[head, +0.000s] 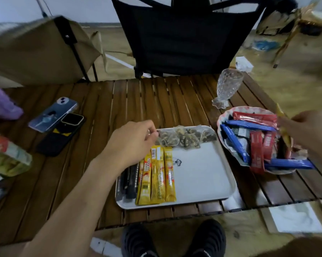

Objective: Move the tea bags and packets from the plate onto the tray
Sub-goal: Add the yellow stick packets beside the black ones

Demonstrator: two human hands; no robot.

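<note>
Tea bags [186, 136], translucent mesh pouches of dark leaf, line the far edge of the tray [203, 182], a white rectangle with rounded corners on a slatted wooden table [175, 101]. Glossy yellow sachets [156, 175] lie side by side on its left half beside black sticks [129, 182]; its right half is bare. Just right, a scalloped plate [223, 118] holds a heap of red and blue packets [256, 145], some jutting past its near rim. The left hand [132, 138], arm stretched across the table, pinches the leftmost bag's corner. The right hand [305, 130], blurred over the plate's right edge, grips a single yellow stick [284, 132].
</note>
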